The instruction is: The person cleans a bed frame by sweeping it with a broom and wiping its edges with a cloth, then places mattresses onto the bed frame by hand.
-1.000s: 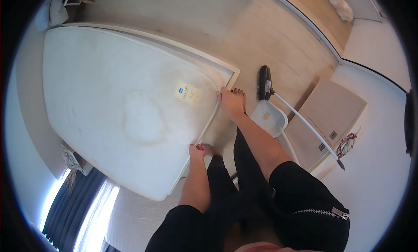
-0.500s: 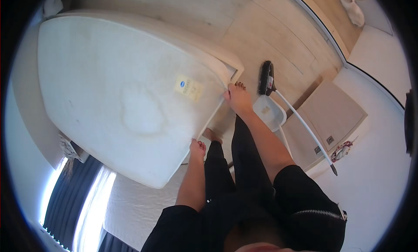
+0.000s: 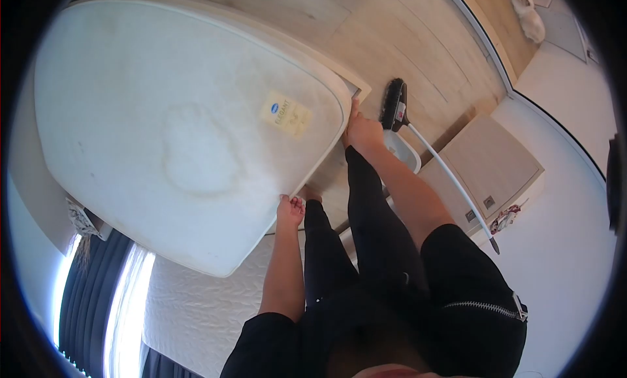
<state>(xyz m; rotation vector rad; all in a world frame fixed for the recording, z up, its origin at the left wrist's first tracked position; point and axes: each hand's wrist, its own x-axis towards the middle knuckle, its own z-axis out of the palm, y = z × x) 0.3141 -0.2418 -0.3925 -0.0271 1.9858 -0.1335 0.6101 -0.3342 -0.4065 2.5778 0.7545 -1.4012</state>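
A large white mattress (image 3: pixel 130 84) with a printed label and a ring-shaped stain fills the left half of the head view. My left hand (image 3: pixel 290 210) is closed on its near edge, thumb on the top face. Near the mattress's right corner, my right hand (image 3: pixel 364 131) grips the side edge, its fingers partly hidden. Under that corner the corner of a pale base (image 3: pixel 358 89) shows.
Right of my right hand, a broom (image 3: pixel 450 172) leans over a white dustpan (image 3: pixel 406 152) beside a low beige cabinet (image 3: pixel 486 165). A white animal (image 3: pixel 529 18) lies beyond the dark floor track (image 3: pixel 483 41). A quilted white surface (image 3: pixel 196 306) and dark curtains (image 3: pixel 91 293) are at lower left.
In view, the mattress has shifted left and slightly up. My right hand has moved from the corner's top edge to its side; my left hand keeps its grip.
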